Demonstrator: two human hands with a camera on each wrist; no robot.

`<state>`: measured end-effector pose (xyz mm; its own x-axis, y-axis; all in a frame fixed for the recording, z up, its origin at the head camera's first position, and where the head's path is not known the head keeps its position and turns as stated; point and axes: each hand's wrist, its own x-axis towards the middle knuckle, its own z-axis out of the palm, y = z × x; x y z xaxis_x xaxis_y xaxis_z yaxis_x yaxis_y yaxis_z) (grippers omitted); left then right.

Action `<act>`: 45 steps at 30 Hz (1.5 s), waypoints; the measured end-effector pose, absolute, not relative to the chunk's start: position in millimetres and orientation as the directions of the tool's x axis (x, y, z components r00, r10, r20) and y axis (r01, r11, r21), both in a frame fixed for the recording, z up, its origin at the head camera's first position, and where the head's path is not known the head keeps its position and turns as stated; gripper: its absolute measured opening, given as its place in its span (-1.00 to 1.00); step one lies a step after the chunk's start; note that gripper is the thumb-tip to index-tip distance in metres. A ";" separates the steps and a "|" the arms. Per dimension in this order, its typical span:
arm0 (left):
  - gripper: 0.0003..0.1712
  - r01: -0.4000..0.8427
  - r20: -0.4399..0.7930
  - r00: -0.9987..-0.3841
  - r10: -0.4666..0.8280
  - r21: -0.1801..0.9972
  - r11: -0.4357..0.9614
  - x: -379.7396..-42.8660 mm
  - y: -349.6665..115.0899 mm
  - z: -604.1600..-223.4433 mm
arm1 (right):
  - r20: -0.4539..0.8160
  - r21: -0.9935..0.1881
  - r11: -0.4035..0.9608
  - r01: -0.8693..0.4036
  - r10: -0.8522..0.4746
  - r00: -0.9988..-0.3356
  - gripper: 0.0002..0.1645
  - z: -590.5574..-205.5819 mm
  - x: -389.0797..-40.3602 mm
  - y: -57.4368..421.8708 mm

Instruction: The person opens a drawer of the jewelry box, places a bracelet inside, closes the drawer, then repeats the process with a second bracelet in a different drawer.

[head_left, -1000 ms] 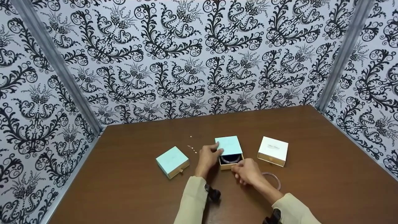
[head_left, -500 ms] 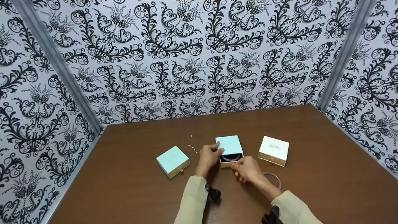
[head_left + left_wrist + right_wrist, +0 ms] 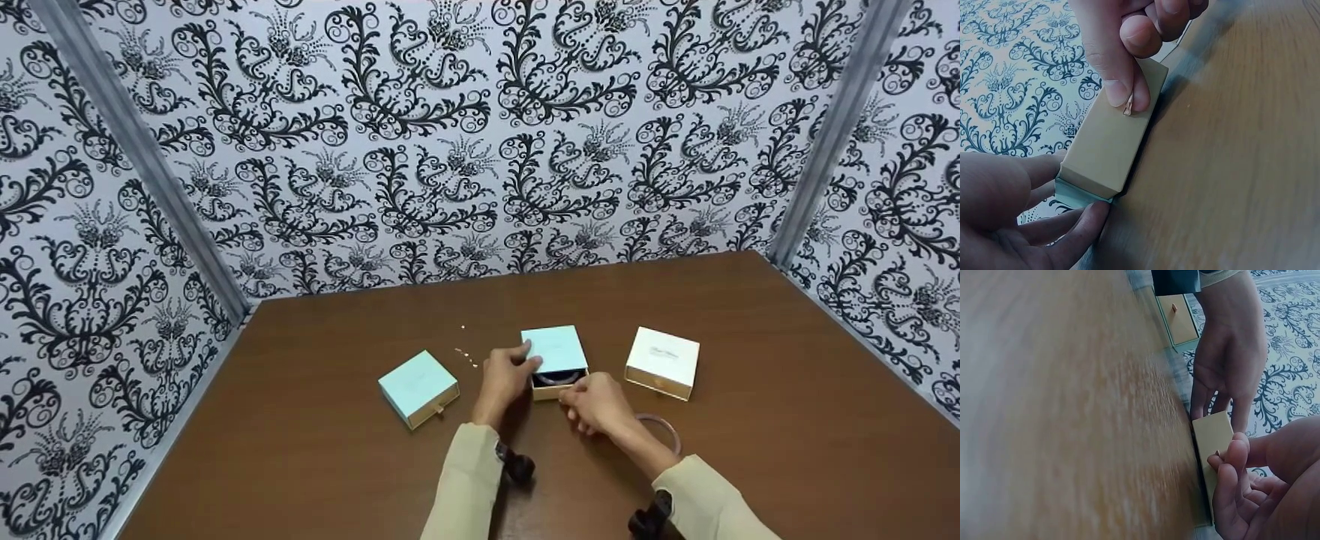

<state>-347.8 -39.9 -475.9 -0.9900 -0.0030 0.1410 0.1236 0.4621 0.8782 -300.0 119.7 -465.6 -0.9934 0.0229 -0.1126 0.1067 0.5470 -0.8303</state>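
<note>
A turquoise drawer box [image 3: 555, 347] sits at the middle of the table, its gold-fronted drawer [image 3: 1106, 140] partly out. Inside the drawer's dark interior, the curve of a bangle [image 3: 559, 379] shows beneath the sleeve's edge. My left hand [image 3: 504, 381] grips the box's turquoise sleeve at its left side, fingers on either side in the left wrist view. With thumb and forefinger, my right hand [image 3: 598, 405] pinches the small ribbon pull tab [image 3: 1128, 107] on the drawer front. Another bangle [image 3: 671, 429], pinkish, lies on the table beside my right wrist, partly hidden by the forearm.
A second turquoise box [image 3: 418, 384] stands closed to the left, its pull tab facing me. To the right is a white box [image 3: 664, 352] with a gold front. Several small pale bits [image 3: 466, 355] lie behind my left hand. Patterned walls [image 3: 450, 150] surround the table.
The drawer has slid farther into the turquoise sleeve, so less of the bangle inside shows. My right hand has moved slightly forward with the tab, while my left stays on the sleeve.
</note>
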 end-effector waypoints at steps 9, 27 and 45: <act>-0.56 0.114 0.133 -0.991 -0.007 0.878 0.464 -347.9 -39.7 -475.7 | -0.101 -0.832 0.547 0.091 0.012 -0.995 -0.72 -465.8 -301.4 119.4; -0.57 0.137 0.152 -0.988 0.004 0.881 0.453 -346.7 -39.2 -475.1 | -0.079 -0.831 0.551 0.069 0.007 -0.997 -0.70 -463.3 -305.0 120.0; -0.55 0.109 0.123 -0.992 -0.002 0.881 0.460 -347.5 -38.5 -475.3 | -0.101 -0.831 0.546 0.100 0.030 -0.994 -0.69 -464.7 -310.4 118.7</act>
